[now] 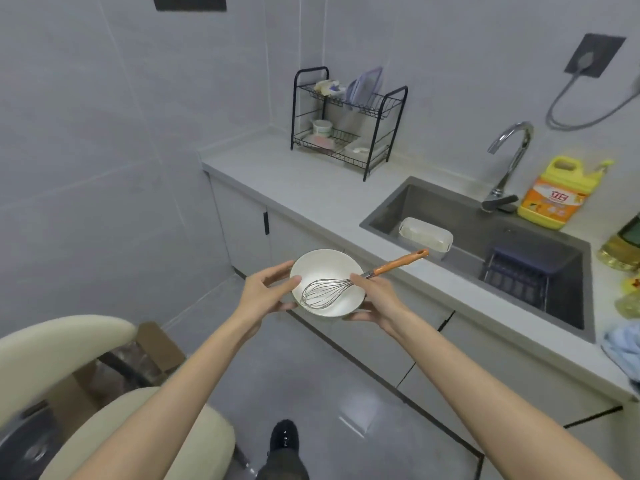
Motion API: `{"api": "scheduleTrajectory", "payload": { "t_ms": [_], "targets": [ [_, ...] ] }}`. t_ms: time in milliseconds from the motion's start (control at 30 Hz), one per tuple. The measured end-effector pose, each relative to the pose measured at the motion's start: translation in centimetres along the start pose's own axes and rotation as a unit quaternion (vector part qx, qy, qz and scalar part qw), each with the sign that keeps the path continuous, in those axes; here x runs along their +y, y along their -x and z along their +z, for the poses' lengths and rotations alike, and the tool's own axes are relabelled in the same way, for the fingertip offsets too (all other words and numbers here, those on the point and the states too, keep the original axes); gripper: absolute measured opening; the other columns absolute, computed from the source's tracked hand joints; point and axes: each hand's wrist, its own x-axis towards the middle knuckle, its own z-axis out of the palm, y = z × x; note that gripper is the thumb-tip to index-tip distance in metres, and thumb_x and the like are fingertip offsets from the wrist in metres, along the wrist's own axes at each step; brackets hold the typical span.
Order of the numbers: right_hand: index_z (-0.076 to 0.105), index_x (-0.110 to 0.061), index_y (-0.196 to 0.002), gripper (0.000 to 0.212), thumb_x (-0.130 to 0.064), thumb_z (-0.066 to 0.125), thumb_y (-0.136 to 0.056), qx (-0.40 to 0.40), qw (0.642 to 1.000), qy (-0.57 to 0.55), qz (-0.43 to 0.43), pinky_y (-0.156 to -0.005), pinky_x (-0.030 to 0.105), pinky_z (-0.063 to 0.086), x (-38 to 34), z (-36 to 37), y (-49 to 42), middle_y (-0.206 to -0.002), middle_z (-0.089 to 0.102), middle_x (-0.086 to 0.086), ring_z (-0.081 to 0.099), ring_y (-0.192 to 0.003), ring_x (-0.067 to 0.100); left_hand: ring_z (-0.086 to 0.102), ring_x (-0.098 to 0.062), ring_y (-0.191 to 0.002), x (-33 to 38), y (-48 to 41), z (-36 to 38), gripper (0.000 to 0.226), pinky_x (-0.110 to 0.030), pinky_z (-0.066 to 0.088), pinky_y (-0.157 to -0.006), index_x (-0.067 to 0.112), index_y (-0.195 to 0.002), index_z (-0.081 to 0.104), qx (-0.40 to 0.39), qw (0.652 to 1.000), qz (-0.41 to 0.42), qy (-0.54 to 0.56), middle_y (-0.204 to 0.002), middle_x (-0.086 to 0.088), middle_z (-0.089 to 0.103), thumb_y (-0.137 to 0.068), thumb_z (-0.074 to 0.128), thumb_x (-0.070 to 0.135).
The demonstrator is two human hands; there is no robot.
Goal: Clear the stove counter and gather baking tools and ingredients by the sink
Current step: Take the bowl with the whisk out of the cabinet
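Note:
I hold a white bowl [320, 270] in front of me above the floor, just short of the counter's front edge. My left hand [265, 292] grips its left rim, thumb on top. My right hand [375, 299] cups its right side from below. A wire whisk [325, 289] lies in the bowl, its orange handle [398, 263] sticking out past the rim toward the sink [388, 211]. The grey counter [311, 192] stretches from the wall corner to the sink.
A black two-tier dish rack [346, 123] stands at the counter's back. In the sink are a white container [426, 235] and a dark basket [519, 275]. A tap [509, 161], a yellow detergent jug [554, 192] and an oil bottle [623, 247] stand behind the sink. A cream chair [69, 375] is at lower left.

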Motion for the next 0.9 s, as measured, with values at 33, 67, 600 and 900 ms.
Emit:
{"api": "scheduleTrajectory", "payload": {
  "t_ms": [33,67,600,900],
  "targets": [
    [0.058,-0.01,-0.092,0.012,-0.022,0.059,-0.093,0.004,1.0,-0.001,-0.003,-0.072,0.053,0.057,-1.0,0.9,-2.3,-0.094,0.066,0.01,0.066,-0.079,0.029,0.066,-0.005,-0.086,0.3,-2.7,-0.5,0.039,-0.034,0.06,-0.068,0.014,-0.121,0.064,0.002,1.0,0.001,0.003,-0.116,-0.002,0.066,-0.082,0.072,0.014],
    [0.058,-0.009,-0.092,0.012,-0.021,0.059,-0.093,0.007,1.0,-0.002,-0.004,-0.073,0.054,0.057,-2.0,1.6,-4.2,-0.093,0.065,0.009,0.066,-0.08,0.03,0.065,-0.006,-0.087,0.6,-4.9,-0.9,0.039,-0.032,0.06,-0.066,0.013,-0.121,0.064,0.004,1.0,0.002,0.004,-0.116,-0.002,0.066,-0.083,0.071,0.013],
    [0.06,-0.01,-0.098,0.017,-0.025,0.063,-0.091,-0.026,0.999,0.003,0.025,-0.072,0.051,0.058,-17.1,12.1,-32.5,-0.101,0.062,0.008,0.065,-0.082,0.03,0.061,-0.017,-0.112,6.7,-37.1,-8.2,0.03,-0.041,0.059,-0.075,0.02,-0.117,0.064,0.025,0.998,-0.028,0.041,-0.125,-0.005,0.062,-0.089,0.062,0.009],
    [0.053,-0.012,-0.116,0.031,-0.024,0.065,-0.089,-0.087,0.995,0.032,0.032,-0.075,0.05,0.058,-23.0,19.0,-49.3,-0.103,0.06,0.005,0.063,-0.078,0.027,0.063,-0.022,-0.106,7.9,-53.1,-13.8,0.027,-0.041,0.06,-0.071,0.015,-0.113,0.064,0.077,0.995,-0.052,0.019,-0.119,-0.01,0.063,-0.088,0.063,0.004]
  ]
}}
